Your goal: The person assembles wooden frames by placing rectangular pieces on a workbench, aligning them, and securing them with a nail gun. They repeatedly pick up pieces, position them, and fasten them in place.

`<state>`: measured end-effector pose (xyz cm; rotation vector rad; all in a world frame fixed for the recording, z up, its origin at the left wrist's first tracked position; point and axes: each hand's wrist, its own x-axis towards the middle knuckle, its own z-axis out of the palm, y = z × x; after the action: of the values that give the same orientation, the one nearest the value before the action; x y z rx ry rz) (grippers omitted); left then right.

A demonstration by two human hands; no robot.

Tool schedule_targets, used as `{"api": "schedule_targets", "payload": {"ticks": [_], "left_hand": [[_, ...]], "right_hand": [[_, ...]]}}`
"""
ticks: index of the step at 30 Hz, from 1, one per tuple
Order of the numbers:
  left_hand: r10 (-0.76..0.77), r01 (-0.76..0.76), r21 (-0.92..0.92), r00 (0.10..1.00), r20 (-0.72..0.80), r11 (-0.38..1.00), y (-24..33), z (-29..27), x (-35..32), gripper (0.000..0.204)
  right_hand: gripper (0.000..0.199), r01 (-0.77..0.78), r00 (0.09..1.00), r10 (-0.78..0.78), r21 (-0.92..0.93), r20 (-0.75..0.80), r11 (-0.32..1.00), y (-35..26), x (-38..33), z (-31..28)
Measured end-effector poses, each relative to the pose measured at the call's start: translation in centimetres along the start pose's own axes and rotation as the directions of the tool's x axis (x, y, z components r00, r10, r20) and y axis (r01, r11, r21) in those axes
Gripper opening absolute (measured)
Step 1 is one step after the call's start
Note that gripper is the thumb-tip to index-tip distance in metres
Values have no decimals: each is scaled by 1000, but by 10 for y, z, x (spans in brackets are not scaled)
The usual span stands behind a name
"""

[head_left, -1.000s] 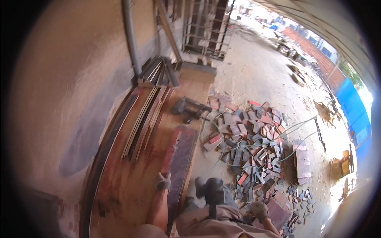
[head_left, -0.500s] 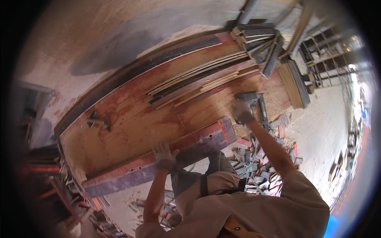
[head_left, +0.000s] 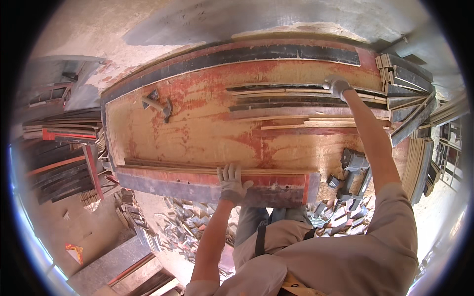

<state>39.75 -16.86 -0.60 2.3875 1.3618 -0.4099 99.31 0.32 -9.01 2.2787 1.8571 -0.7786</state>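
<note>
Head view puts you over the desk [head_left: 197, 133], a long red-stained board. Your left hand [head_left: 232, 183], gloved, lies flat on the near plank [head_left: 212, 180] at the desk's front edge, fingers [head_left: 228, 172] spread and pressing down, not pinching. Your right hand [head_left: 337, 87], also gloved, reaches to the far side of the desk and rests on the strips [head_left: 296, 106], a loose stack of thin wood lying lengthwise; whether those fingers are closed on a strip or only laid on it you cannot tell at this distance. It looks like the step of picking a strip off the stack while bracing on the plank, so the next move would call for a firm grip on one strip and lifting it free of its neighbours. A saw [head_left: 353, 172] sits at the desk's right front corner, partly hidden by your arm, and a hammer-like tool [head_left: 157, 104] lies near the desk's left end, too small to be sure of.
</note>
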Motion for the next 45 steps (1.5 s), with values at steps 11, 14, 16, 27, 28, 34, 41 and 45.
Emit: {"api": "schedule_targets", "payload": {"ticks": [11,14,16,27,28,34,41,45], "left_hand": [[170,-171,-11,982,-88,985,13,-21,3,86],[490,-512,54,779,-392,857,46,-67,8,81],[587,-555,254,583,-561,793,61,-112,16,75],[467,-543,-109,795,-387,833,-162,-156,-76,20],[432,-512,-157,825,-365,844,-184,-142,-85,20],[180,-173,-480,983,-32,860,-263,-83,-98,28],[436,-407,162,861,-260,899,-242,-54,-50,58],[335,-354,-42,912,-236,934,-248,-42,-45,57]], "right_hand": [[17,515,590,-563,-267,-579,815,-103,-123,-34],[7,527,489,-551,-274,-676,804,-176,-160,-41],[12,560,652,-552,-162,-519,813,-233,-188,-48],[62,507,856,-475,146,-205,850,-315,-343,3],[59,522,821,-474,81,-318,849,-284,-367,13],[46,37,995,-64,-311,-75,950,-221,-414,78],[64,100,993,-107,-144,-42,985,-283,-350,152],[60,4,996,-16,-125,-92,992,-282,-354,164]]}}
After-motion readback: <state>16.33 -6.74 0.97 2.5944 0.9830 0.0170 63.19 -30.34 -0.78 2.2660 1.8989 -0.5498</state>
